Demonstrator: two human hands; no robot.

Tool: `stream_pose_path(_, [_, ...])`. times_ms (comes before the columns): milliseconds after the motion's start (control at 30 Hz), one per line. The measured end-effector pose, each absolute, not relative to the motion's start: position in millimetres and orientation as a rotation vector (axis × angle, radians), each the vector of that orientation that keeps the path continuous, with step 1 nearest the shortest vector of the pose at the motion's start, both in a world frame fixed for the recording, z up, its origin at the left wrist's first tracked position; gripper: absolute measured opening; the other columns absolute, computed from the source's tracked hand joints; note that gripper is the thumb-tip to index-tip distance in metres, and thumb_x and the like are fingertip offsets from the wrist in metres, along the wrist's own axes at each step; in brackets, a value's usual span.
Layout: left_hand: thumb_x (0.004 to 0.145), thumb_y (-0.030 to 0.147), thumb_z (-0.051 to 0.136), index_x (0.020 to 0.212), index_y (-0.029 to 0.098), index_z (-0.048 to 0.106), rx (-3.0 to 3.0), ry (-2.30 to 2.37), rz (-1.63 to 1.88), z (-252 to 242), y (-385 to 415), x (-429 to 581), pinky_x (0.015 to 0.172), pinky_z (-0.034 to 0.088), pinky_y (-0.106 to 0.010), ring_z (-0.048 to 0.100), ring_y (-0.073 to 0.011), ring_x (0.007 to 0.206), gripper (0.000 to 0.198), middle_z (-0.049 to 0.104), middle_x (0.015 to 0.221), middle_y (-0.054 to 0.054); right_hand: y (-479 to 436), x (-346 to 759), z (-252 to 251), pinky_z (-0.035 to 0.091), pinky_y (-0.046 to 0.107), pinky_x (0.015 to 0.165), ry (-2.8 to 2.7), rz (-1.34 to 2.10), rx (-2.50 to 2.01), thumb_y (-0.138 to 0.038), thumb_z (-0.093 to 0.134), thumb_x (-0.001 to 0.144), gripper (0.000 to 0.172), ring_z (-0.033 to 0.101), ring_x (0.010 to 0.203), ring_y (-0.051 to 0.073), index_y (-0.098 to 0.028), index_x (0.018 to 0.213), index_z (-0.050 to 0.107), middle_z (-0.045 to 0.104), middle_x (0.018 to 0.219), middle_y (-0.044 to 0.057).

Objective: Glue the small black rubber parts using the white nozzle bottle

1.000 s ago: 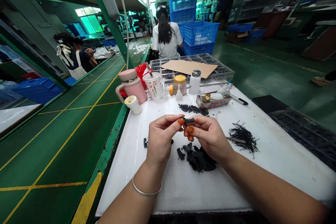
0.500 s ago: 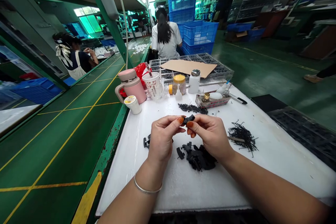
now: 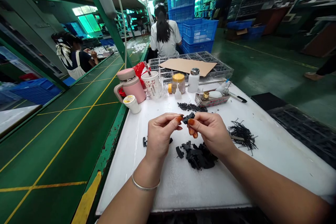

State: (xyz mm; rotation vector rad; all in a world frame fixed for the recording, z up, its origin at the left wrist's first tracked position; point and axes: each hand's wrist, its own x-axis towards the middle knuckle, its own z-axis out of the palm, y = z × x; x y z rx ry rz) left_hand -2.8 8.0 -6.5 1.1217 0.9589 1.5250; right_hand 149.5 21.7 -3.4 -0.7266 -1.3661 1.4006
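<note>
A small black plastic part (image 3: 188, 118) is pinched between the thumb and fingers of my right hand (image 3: 216, 134), above the white table. Thumb and forefinger of my left hand (image 3: 160, 134) are pressed together at the part's left end, with a tiny dark bit at their tips that is too small to name. Below my hands lies a heap of black plastic parts (image 3: 201, 156). More black parts (image 3: 145, 141) are partly hidden behind my left hand. Beyond my fingers is a pile of small black pieces (image 3: 193, 107); thin black pins (image 3: 243, 134) lie to the right.
Along the table's back stand a pink thermos (image 3: 132, 89), a cup (image 3: 153, 85), a yellow-lidded jar (image 3: 179, 82), a white bottle (image 3: 193, 80) and a small tray (image 3: 214, 100). A knife (image 3: 237, 97) lies at right. A green conveyor (image 3: 65, 129) runs left. Two people sit further off.
My left hand has shifted slightly left, so a little more of the black part's left end shows. My right hand still grips it, nearly in the same place.
</note>
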Motion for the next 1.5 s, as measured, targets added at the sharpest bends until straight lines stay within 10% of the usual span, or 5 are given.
stream_pose_path(1500, [0.076,0.012,0.067,0.077,0.018,0.073,1.805,1.254,1.734,2,-2,1,0.063,0.055,-0.026,0.066,-0.0152,0.072,0.008,0.072,0.079,-0.005,11,147,-1,0.038,0.023,0.048,-1.563,0.845,-0.960,-0.030,0.062,0.087,0.027,0.048,0.048,0.009,-0.017,0.063,0.059,0.057,0.054,-0.001])
